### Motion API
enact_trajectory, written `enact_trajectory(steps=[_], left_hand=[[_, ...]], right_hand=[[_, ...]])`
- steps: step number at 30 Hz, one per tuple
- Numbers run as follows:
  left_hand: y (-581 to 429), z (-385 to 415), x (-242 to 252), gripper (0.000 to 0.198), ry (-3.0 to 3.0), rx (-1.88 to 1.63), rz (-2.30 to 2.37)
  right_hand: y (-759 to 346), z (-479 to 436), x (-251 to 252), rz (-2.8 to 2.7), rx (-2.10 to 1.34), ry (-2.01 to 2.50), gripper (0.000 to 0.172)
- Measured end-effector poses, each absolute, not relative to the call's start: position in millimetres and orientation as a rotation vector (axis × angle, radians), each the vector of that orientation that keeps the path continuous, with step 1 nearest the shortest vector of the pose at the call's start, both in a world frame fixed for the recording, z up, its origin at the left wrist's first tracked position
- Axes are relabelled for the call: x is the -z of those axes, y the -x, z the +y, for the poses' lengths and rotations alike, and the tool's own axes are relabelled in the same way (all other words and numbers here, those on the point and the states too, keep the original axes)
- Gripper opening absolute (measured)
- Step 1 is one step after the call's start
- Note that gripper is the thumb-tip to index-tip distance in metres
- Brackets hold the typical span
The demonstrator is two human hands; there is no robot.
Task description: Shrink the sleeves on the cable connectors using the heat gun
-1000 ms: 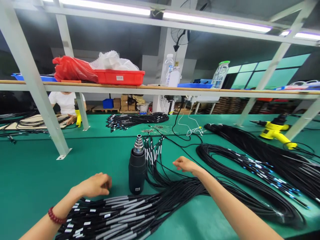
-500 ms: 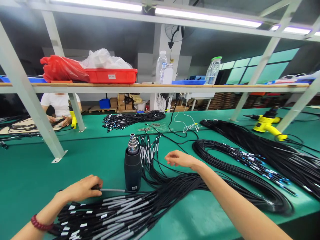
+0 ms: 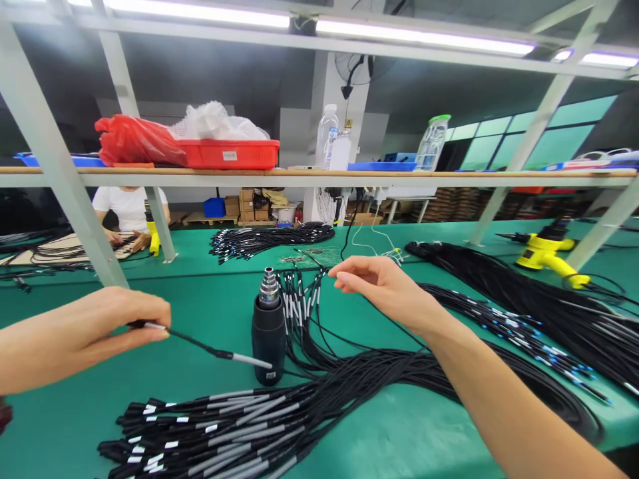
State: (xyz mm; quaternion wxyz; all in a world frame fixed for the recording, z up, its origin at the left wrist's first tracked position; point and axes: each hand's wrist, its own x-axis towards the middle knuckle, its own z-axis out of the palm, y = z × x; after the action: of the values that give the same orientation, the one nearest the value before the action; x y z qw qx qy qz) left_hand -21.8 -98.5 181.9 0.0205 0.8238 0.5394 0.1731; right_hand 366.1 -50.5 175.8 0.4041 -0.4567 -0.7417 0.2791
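My left hand (image 3: 120, 322) is closed around the end of a black cable (image 3: 200, 344) and lifts it above the bench. A grey sleeve (image 3: 252, 361) on this cable crosses in front of the upright black heat gun (image 3: 268, 336), whose metal nozzle points up. My right hand (image 3: 382, 286) hovers right of the heat gun with fingers curled and thumb slightly apart; nothing shows between them. Nearest to it are several cable ends with grey sleeves (image 3: 299, 303). Below both hands lies a large bundle of black cables (image 3: 254, 426) with grey sleeves and white tags.
More black cable bundles (image 3: 479, 286) lie on the right, beside a yellow heat gun (image 3: 546, 249). Another bundle (image 3: 269, 238) sits at the back. A shelf (image 3: 309, 178) with a red tray (image 3: 232, 154) spans the bench. Across it, a person (image 3: 127, 213) handles cables.
My left hand has risen and moved left, pulling the cable end up off the bundle. My right hand has moved up and slightly forward. The view has shifted a little.
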Motion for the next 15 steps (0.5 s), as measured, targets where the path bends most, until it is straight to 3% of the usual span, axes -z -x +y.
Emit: enact_trajectory(steps=[3, 6, 10, 15], left_hand=[[-22, -103, -205, 0.022, -2.745, -0.452, 1.354], [-64, -99, -217, 0.024, -2.844, -0.621, 1.162], [-92, -83, -217, 0.028, -2.793, -0.818, 1.159], [-86, -62, -204, 0.032, -2.622, -0.84, 1.206]], right_hand=[[-333, -77, -193, -1.926, -0.621, 0.923, 0.023], [-306, -94, -200, -2.066, -0.68, 0.798, 0.027], [-293, -89, -197, -2.126, -0.838, 0.854, 0.019], [-296, -64, -189, -1.958, -0.774, 0.945, 0.016]])
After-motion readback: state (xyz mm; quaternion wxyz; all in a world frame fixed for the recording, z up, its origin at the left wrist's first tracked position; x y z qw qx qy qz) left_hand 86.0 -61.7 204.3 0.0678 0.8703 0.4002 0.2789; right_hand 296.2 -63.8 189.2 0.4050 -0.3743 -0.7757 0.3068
